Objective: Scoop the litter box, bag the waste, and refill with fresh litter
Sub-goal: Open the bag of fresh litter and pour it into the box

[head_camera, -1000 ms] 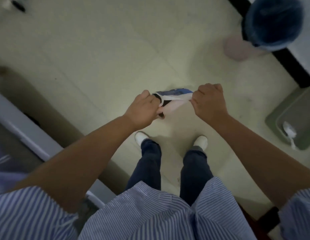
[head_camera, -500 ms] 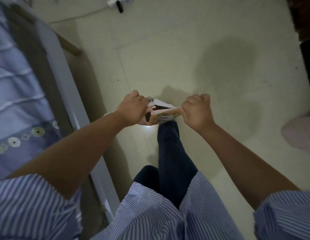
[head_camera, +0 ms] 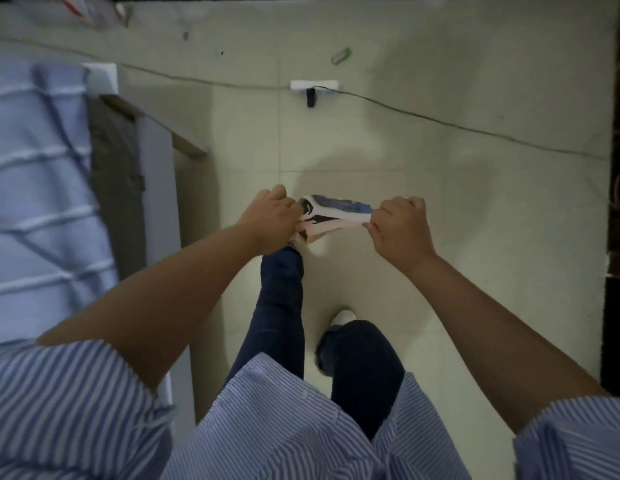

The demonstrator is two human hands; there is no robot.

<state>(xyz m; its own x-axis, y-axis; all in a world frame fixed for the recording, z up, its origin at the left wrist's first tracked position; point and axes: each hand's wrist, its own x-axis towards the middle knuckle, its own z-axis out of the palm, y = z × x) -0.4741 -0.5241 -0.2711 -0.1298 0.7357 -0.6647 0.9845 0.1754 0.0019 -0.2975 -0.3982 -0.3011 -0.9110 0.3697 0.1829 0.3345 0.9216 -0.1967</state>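
Pale tile floor [head_camera: 440, 202] under me. Bed with blue striped bedding [head_camera: 35, 174] along my left side. A white power strip [head_camera: 315, 85] lies ahead on the floor, with a black cord [head_camera: 440, 121] trailing off to the right. A small green clip [head_camera: 341, 56] sits farther out. My legs in dark trousers [head_camera: 284, 299] stand below the hands. My left hand [head_camera: 272, 218] and right hand [head_camera: 398, 225] are both curled tight, each gripping one end of a printed bag [head_camera: 336, 213], which is stretched between them above the floor, in front of me. Its contents: cannot tell.
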